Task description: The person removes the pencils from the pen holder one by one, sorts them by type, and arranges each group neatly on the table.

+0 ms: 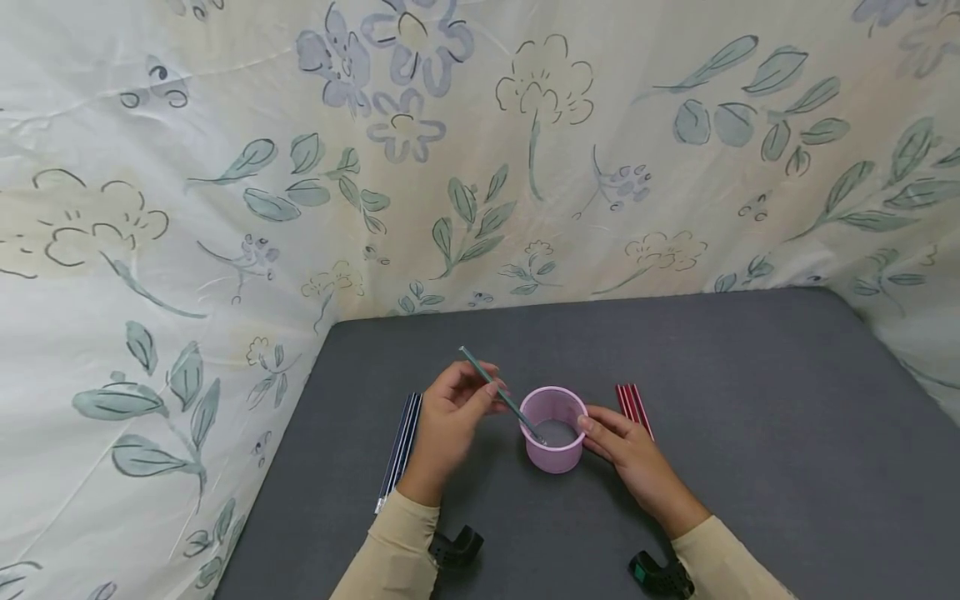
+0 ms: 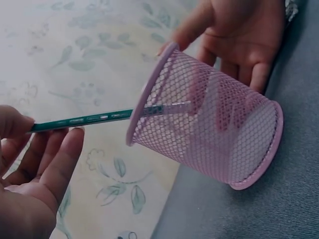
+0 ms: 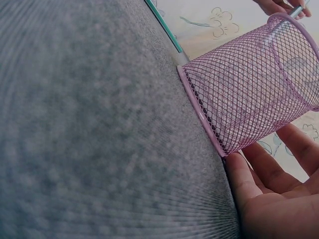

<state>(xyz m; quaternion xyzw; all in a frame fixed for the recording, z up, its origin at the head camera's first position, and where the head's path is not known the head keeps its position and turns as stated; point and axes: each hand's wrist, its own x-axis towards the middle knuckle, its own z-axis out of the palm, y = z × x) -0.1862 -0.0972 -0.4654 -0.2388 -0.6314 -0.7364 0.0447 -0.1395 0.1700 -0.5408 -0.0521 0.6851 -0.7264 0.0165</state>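
Observation:
My left hand (image 1: 450,417) pinches a green pencil (image 1: 487,379) between thumb and fingers. Its lower end, clear-tipped in the left wrist view (image 2: 94,119), slants over the rim into a pink mesh pencil cup (image 1: 553,460). The cup stands upright on the dark cloth, and its floor shows bare through the opening. At its right side my right hand (image 1: 633,458) holds it, thumb at the rim and fingers round the outer wall. Through the mesh (image 2: 209,124) those fingers are partly visible. In the right wrist view one fingertip sits right at the base ring (image 3: 202,117).
Several dark blue pencils (image 1: 405,433) lie side by side by the left forearm, partly covered by it. Several red ones (image 1: 633,404) lie behind the right hand. Another green pencil (image 3: 167,27) rests beyond the cup. A floral curtain (image 1: 480,167) rises behind the grey table (image 1: 750,400).

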